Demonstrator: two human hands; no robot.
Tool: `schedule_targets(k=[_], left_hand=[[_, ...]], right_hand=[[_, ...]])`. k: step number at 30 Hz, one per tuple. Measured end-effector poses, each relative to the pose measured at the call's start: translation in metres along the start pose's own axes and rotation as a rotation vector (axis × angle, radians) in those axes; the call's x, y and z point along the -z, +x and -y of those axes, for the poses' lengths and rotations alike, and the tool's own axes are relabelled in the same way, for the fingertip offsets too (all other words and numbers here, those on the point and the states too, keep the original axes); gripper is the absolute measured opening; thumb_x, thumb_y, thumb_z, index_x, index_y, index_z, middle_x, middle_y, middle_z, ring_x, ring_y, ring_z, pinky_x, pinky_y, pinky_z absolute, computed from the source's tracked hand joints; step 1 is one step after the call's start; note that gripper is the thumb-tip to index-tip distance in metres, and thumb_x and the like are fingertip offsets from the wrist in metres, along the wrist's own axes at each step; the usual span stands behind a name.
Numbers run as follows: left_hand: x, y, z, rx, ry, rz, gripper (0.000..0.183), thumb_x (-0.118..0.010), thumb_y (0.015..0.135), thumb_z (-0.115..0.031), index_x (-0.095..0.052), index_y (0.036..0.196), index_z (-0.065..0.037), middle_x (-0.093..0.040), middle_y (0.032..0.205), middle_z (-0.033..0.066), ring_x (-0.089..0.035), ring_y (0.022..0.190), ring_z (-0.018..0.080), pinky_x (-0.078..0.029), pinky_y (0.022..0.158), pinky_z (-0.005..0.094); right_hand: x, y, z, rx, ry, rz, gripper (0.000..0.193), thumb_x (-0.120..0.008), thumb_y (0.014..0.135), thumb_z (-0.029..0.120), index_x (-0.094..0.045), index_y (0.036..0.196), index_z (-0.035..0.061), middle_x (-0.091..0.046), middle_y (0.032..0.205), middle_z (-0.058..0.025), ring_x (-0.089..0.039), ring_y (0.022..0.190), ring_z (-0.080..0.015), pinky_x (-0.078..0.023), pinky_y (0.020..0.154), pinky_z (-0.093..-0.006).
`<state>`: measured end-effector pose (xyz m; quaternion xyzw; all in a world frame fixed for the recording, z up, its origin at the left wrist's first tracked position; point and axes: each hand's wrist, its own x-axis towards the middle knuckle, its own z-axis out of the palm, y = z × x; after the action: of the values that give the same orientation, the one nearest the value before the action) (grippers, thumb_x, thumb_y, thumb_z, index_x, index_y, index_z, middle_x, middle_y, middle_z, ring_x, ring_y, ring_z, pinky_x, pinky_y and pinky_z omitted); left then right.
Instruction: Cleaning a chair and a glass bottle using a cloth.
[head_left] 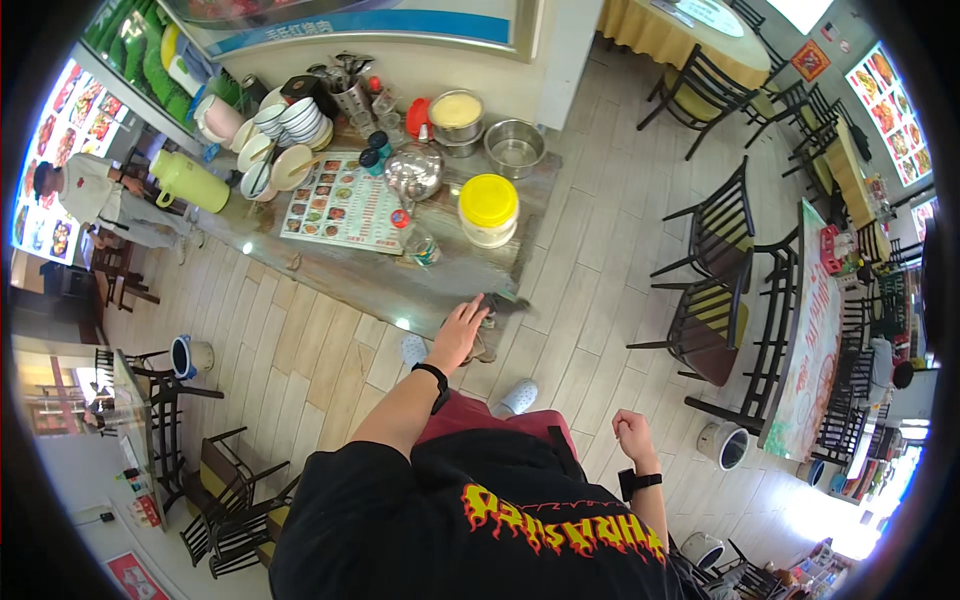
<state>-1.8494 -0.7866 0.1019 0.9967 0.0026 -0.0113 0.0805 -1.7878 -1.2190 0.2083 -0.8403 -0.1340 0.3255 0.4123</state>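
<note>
My left hand (458,338) reaches over the near right corner of the worn wooden counter (345,290). Its fingers are stretched out and touch or lie beside a dark, crumpled thing (491,308) that looks like a cloth; the exact contact is unclear. Off to the right, my right hand (632,436) hangs above the floor with curled fingers and nothing visible in it. Beyond the left hand stand a tub with a yellow lid (489,203) and a clear glass jar (421,246). A picture menu sheet (340,205) lies farther left.
Stacked bowls (290,125), a steel kettle (414,172), a steel pot (515,148) and a green jug (188,182) crowd the counter's far side. Dark chairs (705,325) and a long table (806,340) stand right. Another person (100,195) is at far left.
</note>
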Motion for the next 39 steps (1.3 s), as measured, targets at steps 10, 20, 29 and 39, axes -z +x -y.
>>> schedule_targets(k=[10, 20, 29, 39], left_hand=[[0.023, -0.075, 0.199, 0.224, 0.006, -0.044, 0.059, -0.055, 0.083, -0.006, -0.044, 0.14, -0.013, -0.031, 0.154, 0.0034, -0.043, 0.129, 0.0263, -0.041, 0.105, 0.0367], [0.065, -0.102, 0.476, 0.552, -0.004, -0.226, 0.047, -0.057, 0.087, -0.007, -0.051, 0.133, -0.011, -0.04, 0.148, 0.0065, -0.047, 0.12, 0.0291, -0.042, 0.102, 0.0382], [0.082, -0.172, 0.711, 0.931, 0.206, -0.093, 0.052, -0.049, 0.088, -0.007, -0.045, 0.14, -0.01, -0.035, 0.153, 0.0083, -0.047, 0.121, 0.0349, -0.038, 0.106, 0.0386], [0.069, -0.145, 0.721, 1.04, 0.084, -0.405, 0.058, -0.052, 0.085, -0.002, -0.045, 0.142, -0.01, -0.037, 0.15, 0.0125, -0.043, 0.123, 0.0397, -0.037, 0.106, 0.0437]], right_hand=[[-0.094, 0.1, 0.094, 0.064, -0.028, 0.121, 0.018, -0.038, 0.074, -0.003, -0.053, 0.065, 0.0016, -0.049, 0.056, -0.0006, -0.047, 0.054, -0.0096, -0.039, 0.05, -0.0262], [-0.254, 0.208, 0.255, -0.11, -0.204, 0.152, 0.016, -0.041, 0.078, -0.002, -0.056, 0.073, 0.0015, -0.052, 0.061, -0.0007, -0.051, 0.058, -0.0097, -0.042, 0.054, -0.0256], [-0.317, 0.222, 0.326, -0.192, -0.256, 0.242, 0.013, -0.049, 0.087, 0.003, -0.062, 0.089, 0.0023, -0.061, 0.068, -0.007, -0.062, 0.065, -0.0166, -0.049, 0.061, -0.0302], [-0.299, 0.232, 0.342, -0.168, -0.204, -0.167, 0.05, -0.071, 0.079, 0.001, -0.049, 0.124, 0.0053, -0.059, 0.105, -0.0082, -0.063, 0.088, -0.0184, -0.052, 0.071, -0.0294]])
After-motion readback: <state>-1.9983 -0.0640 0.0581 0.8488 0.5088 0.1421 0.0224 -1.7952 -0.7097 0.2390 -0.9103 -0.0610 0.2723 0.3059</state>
